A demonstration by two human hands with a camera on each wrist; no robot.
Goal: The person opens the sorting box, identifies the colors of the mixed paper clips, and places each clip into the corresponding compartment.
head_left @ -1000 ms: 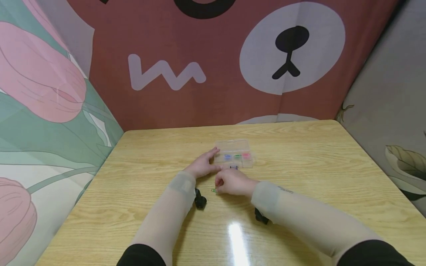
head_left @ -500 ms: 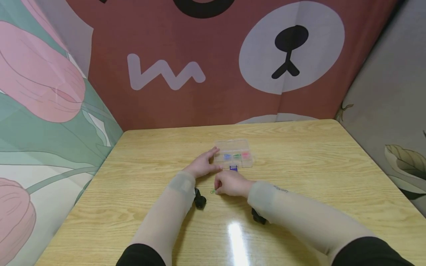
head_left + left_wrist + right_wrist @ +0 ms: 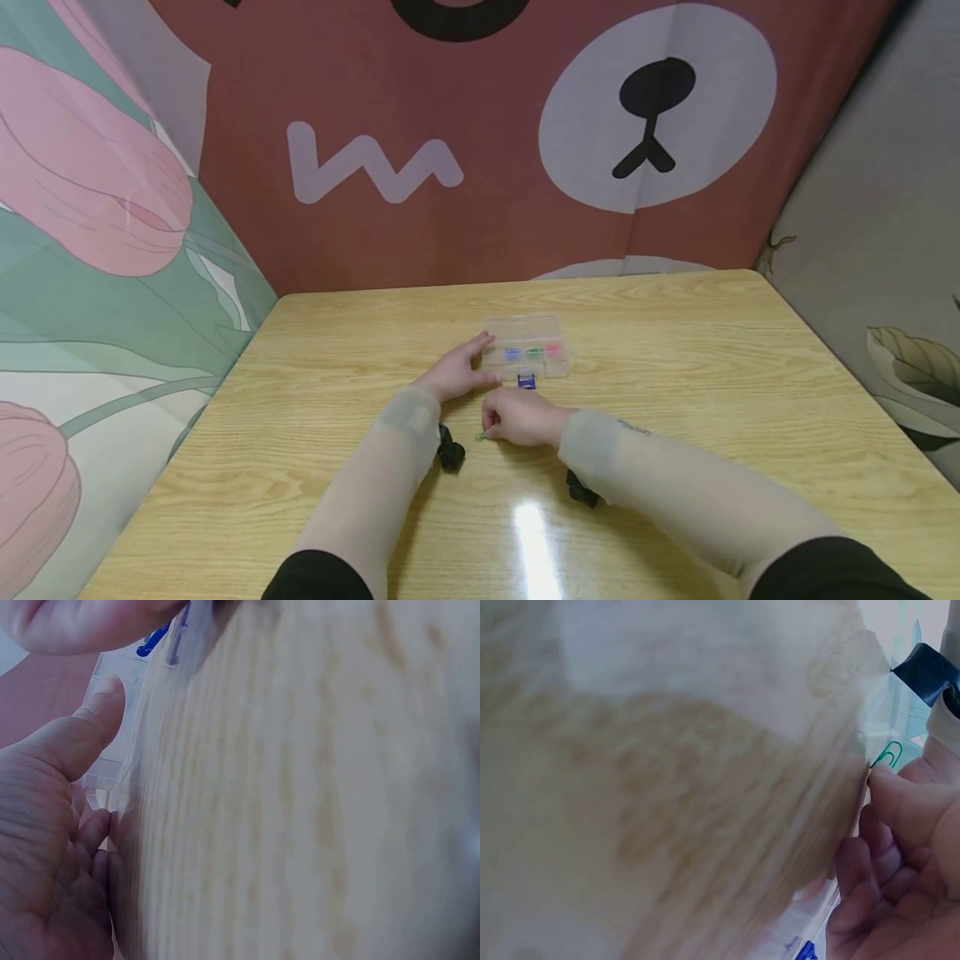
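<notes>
In the head view my right hand (image 3: 522, 417) is low over the table, pinching a green paper clip (image 3: 481, 437) between thumb and fingertip. The clip's looped end sticks out past the thumb in the right wrist view, where the clip (image 3: 889, 754) shows plainly. My left hand (image 3: 454, 372) rests at the left side of a clear plastic box (image 3: 557, 368), fingers along its edge and thumb stretched toward its front corner. Small blue, green and pink things show in the box's compartments. A small blue frame-like piece (image 3: 527, 381) lies at the box's front edge, just beyond my right hand.
The box stands on a wood-grain table (image 3: 360, 333). Black camera mounts (image 3: 452, 454) hang under both wrists. A printed brown cloth (image 3: 450, 242) rises behind the table's back edge, with patterned cloths at left and right.
My right hand has shifted slightly left, and the paper clip has tipped a little nearer to me. More of the blue piece shows now. My left hand stays on the box.
</notes>
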